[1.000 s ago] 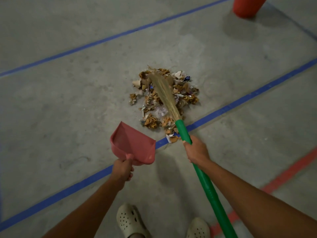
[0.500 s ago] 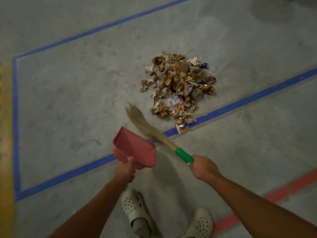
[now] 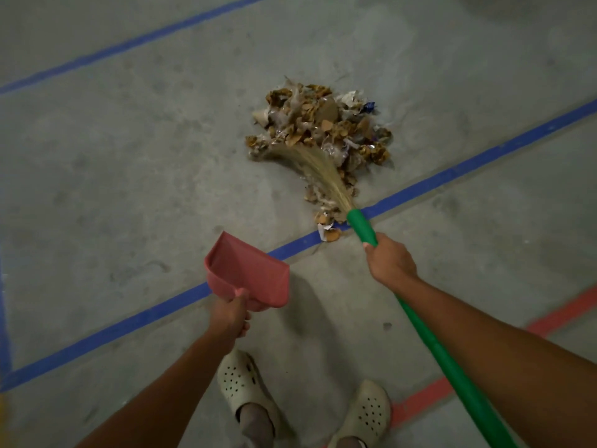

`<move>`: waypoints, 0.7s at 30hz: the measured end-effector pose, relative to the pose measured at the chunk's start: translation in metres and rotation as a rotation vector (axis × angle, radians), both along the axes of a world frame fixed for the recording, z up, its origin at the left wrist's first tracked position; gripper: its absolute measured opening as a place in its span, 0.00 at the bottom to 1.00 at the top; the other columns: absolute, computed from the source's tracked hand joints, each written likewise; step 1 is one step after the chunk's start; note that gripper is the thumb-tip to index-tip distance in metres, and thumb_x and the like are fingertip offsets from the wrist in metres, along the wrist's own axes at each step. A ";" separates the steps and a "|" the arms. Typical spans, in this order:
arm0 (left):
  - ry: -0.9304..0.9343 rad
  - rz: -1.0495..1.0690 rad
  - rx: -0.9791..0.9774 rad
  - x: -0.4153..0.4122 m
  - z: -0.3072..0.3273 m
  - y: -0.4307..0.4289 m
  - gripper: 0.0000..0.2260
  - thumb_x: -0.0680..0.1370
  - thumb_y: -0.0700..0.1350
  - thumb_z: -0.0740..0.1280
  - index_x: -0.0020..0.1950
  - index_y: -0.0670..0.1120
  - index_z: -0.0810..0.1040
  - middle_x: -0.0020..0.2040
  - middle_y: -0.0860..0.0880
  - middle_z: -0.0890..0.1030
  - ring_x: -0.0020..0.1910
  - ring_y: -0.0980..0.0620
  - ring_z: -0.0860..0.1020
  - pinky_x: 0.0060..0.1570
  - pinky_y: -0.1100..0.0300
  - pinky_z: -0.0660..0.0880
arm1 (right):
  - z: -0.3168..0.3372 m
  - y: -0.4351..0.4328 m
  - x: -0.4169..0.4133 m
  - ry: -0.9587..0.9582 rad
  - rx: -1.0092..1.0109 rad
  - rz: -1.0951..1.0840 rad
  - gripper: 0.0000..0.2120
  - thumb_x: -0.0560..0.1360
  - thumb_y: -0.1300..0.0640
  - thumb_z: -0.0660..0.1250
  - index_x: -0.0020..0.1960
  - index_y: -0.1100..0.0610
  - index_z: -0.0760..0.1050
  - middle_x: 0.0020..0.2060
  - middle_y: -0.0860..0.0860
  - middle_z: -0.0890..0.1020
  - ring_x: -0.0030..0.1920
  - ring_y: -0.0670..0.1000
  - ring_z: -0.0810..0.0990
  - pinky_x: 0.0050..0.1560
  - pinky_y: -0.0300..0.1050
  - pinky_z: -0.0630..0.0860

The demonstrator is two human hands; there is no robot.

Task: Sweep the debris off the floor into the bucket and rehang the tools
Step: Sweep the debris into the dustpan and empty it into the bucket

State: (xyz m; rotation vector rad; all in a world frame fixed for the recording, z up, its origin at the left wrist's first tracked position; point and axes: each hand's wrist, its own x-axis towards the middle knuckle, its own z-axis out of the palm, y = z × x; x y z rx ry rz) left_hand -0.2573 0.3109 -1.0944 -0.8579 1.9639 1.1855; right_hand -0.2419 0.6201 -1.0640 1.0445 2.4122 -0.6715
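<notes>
Debris [image 3: 323,137] beyond broom-gripping right hand [image 3: 389,261]

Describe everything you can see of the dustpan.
The dustpan is pinkish-red, plastic by its look: a flat scoop with raised side and back walls and a short handle. It holds nothing, hangs tilted over the blue line, mouth toward the debris pile. Only the left hand grips it, by the handle.

A heap of debris [image 3: 326,127], brown crumpled scraps mixed with white paper and clear wrap, lies on the grey concrete floor [image 3: 129,189]. Its near edge spills onto a blue line [image 3: 452,176]. A broom [image 3: 429,341] with a green handle slants into the heap, its straw-coloured bristles bent leftward. A pink dustpan [image 3: 248,273] is held tilted, near the heap.
</notes>
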 end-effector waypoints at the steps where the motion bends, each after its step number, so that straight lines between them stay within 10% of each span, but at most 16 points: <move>1: 0.003 -0.005 0.006 -0.004 0.004 0.004 0.14 0.82 0.51 0.62 0.47 0.40 0.75 0.34 0.43 0.74 0.26 0.51 0.69 0.24 0.62 0.65 | 0.007 -0.001 -0.004 0.028 -0.010 -0.017 0.17 0.82 0.46 0.58 0.63 0.56 0.74 0.56 0.60 0.80 0.56 0.63 0.79 0.53 0.50 0.74; 21: 0.151 -0.225 0.048 -0.157 0.097 -0.022 0.18 0.81 0.51 0.65 0.43 0.36 0.77 0.31 0.41 0.76 0.18 0.50 0.71 0.19 0.64 0.65 | 0.109 -0.057 -0.083 0.323 -0.546 -0.381 0.09 0.77 0.52 0.69 0.54 0.53 0.72 0.35 0.54 0.79 0.28 0.51 0.76 0.27 0.43 0.75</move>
